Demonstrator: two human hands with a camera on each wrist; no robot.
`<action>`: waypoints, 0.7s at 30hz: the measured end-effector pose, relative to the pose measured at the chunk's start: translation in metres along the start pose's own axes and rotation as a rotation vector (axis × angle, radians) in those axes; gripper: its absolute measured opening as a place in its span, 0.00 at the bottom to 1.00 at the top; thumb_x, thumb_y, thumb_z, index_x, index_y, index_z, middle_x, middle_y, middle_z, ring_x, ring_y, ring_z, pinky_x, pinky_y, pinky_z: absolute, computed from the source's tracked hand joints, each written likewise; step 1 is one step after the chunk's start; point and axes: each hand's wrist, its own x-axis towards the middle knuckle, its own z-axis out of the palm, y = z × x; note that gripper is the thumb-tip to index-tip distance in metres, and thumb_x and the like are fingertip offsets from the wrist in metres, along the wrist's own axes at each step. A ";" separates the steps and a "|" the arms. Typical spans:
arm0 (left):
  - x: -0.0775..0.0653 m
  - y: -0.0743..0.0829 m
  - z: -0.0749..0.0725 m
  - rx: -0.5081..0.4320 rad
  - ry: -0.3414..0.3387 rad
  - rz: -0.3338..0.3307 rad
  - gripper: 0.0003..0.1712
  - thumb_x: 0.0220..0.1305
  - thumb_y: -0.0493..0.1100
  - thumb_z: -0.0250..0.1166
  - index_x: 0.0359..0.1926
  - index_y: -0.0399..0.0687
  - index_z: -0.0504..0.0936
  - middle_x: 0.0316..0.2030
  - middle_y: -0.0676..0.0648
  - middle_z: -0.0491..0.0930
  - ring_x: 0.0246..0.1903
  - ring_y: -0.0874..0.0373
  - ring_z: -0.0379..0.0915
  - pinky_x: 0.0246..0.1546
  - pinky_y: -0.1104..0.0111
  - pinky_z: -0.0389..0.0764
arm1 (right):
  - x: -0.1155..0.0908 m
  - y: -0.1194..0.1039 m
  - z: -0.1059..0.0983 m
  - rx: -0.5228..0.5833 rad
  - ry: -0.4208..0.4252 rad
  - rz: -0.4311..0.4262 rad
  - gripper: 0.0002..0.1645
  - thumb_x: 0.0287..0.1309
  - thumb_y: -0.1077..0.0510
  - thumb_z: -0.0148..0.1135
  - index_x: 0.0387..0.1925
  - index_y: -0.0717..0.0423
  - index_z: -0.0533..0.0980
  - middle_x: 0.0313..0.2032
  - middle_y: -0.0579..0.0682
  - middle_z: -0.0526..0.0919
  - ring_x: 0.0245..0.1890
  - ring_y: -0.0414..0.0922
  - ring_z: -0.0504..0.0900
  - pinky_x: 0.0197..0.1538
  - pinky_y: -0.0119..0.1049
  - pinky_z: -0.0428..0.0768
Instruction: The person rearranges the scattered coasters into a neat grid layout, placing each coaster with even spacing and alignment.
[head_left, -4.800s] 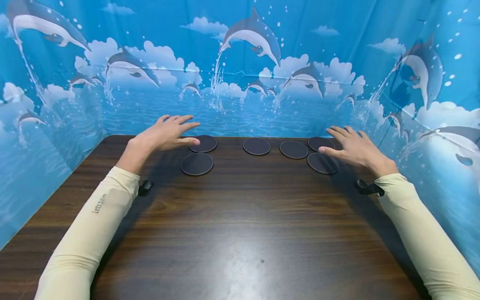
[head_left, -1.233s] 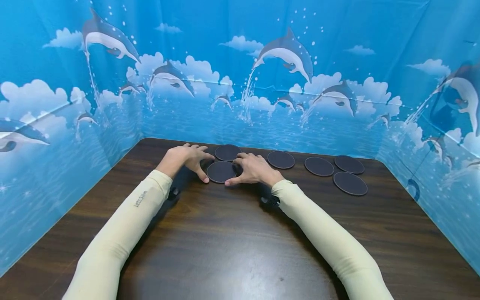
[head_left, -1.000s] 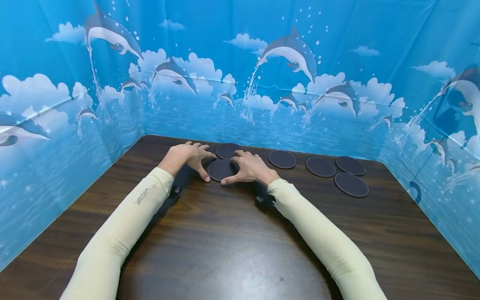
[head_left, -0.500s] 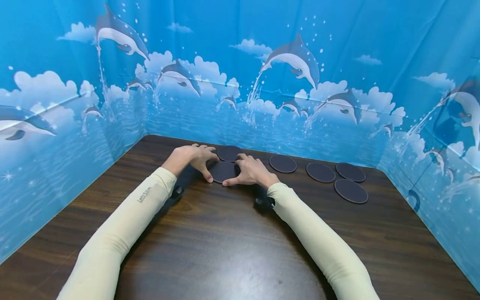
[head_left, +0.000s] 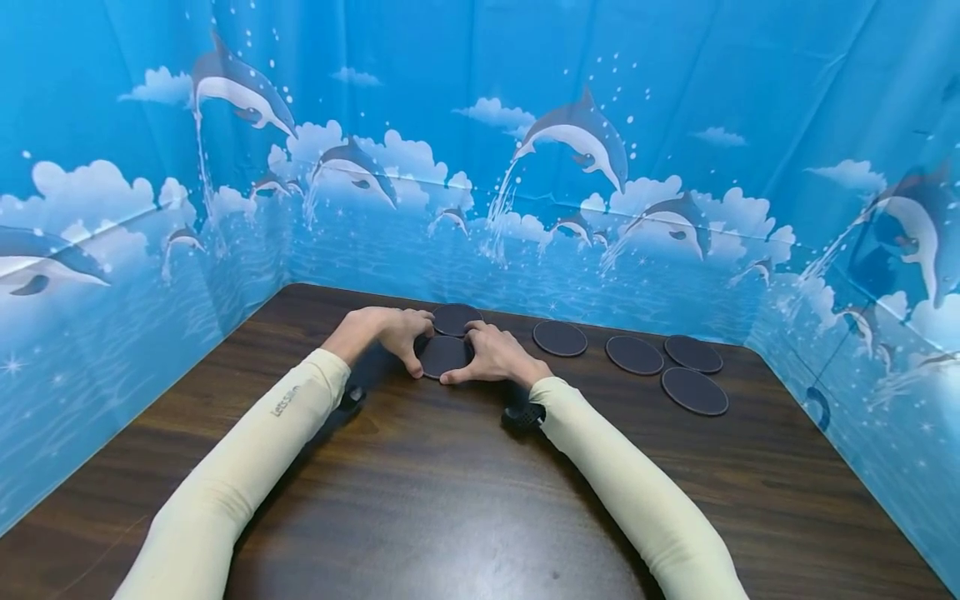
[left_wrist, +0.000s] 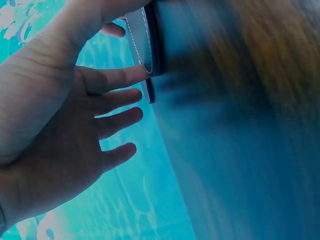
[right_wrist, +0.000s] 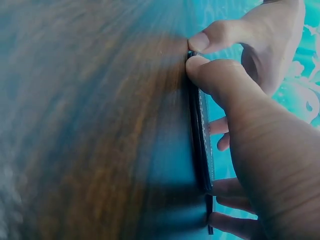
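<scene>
At the back left of the table, a round dark coaster (head_left: 442, 357) with a stitched rim lies between my hands. My left hand (head_left: 401, 333) grips its left side, thumb at the near edge and index finger at the rim; the left wrist view shows the other fingers spread. On the opposite side my right hand (head_left: 495, 354) holds the rim, thumb in front and fingers behind. Seen edge-on in the right wrist view, the coaster (right_wrist: 202, 135) has both thumbs at one end. A second coaster (head_left: 456, 317) lies just behind it, partly overlapped by the fingers.
Further right along the back lie coasters, one alone (head_left: 560, 337), another (head_left: 634, 354) beside it, and a close pair with a rear one (head_left: 693, 353) and a front one (head_left: 695, 391). A dolphin-print curtain (head_left: 420, 250) surrounds the brown wooden table (head_left: 420, 492).
My right hand has crossed from the right-hand coasters to the left-hand ones. Both hands have come down and drawn in around the near coaster. The head view has turned left.
</scene>
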 end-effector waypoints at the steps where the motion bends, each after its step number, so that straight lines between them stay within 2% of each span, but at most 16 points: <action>1: 0.001 0.000 0.001 -0.004 0.001 0.007 0.52 0.54 0.68 0.75 0.71 0.45 0.71 0.78 0.38 0.50 0.74 0.40 0.51 0.66 0.46 0.63 | -0.001 0.000 0.001 0.003 0.000 0.000 0.59 0.47 0.19 0.66 0.67 0.58 0.74 0.72 0.55 0.65 0.68 0.54 0.67 0.68 0.56 0.64; 5: 0.000 -0.001 0.002 -0.017 0.016 0.032 0.51 0.53 0.67 0.75 0.70 0.44 0.72 0.76 0.37 0.54 0.70 0.42 0.58 0.63 0.48 0.67 | -0.002 0.001 0.001 0.005 0.020 -0.014 0.58 0.47 0.19 0.66 0.65 0.58 0.76 0.71 0.56 0.66 0.66 0.54 0.69 0.66 0.55 0.68; 9: -0.003 -0.002 0.002 -0.025 0.034 0.034 0.49 0.53 0.66 0.76 0.68 0.43 0.74 0.71 0.39 0.60 0.61 0.47 0.65 0.59 0.52 0.71 | 0.000 -0.001 0.001 -0.001 0.048 -0.029 0.57 0.46 0.19 0.66 0.64 0.58 0.77 0.70 0.55 0.67 0.64 0.54 0.71 0.64 0.54 0.70; 12: -0.004 -0.001 0.001 -0.033 0.029 0.029 0.48 0.52 0.65 0.76 0.66 0.42 0.74 0.69 0.39 0.60 0.57 0.48 0.67 0.57 0.55 0.72 | 0.000 -0.002 0.001 -0.012 0.058 -0.031 0.57 0.45 0.19 0.66 0.63 0.58 0.77 0.70 0.54 0.68 0.63 0.53 0.72 0.63 0.53 0.71; 21: -0.005 0.002 -0.001 -0.056 0.023 0.034 0.47 0.52 0.64 0.77 0.65 0.40 0.75 0.75 0.33 0.49 0.65 0.43 0.62 0.60 0.52 0.70 | -0.004 -0.002 0.002 -0.018 0.083 -0.052 0.57 0.46 0.18 0.65 0.62 0.59 0.78 0.69 0.55 0.70 0.63 0.52 0.73 0.64 0.53 0.70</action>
